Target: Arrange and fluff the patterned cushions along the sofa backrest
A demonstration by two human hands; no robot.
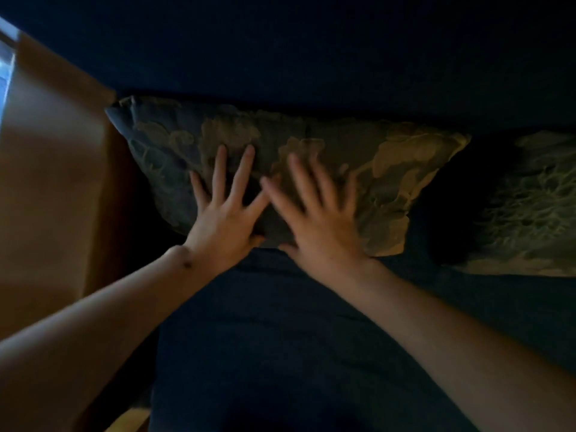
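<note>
A patterned cushion, grey-blue with pale yellow floral shapes, leans against the dark blue sofa backrest at the sofa's left end. My left hand lies flat on its lower left face with fingers spread. My right hand lies flat beside it on the cushion's middle, fingers spread and blurred. Neither hand grips anything. A second patterned cushion rests against the backrest to the right, cut off by the frame edge.
The dark blue sofa seat fills the foreground under my forearms. An orange-brown wall or panel stands against the sofa's left end, with a bright strip of window at the far left.
</note>
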